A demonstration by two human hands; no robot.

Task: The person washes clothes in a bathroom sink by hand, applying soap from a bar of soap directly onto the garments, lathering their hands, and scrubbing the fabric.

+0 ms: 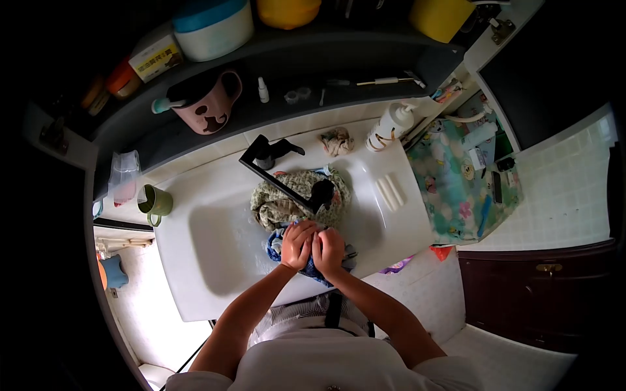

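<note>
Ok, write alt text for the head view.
Seen from above, a person's left hand and right hand meet over blue cloth in a white sink. Patterned cloth lies bundled beyond them beneath a black faucet; a green mug stands at the sink's left, a white pump bottle at its back right.

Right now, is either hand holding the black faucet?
No, the left hand and the right hand are on the blue cloth.

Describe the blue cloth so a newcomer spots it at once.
Find the white sink with the black faucet. At its near edge, under the left hand and right hand, lies the blue cloth. Its deep blue sets it apart from the pale patterned cloth just beyond.
</note>
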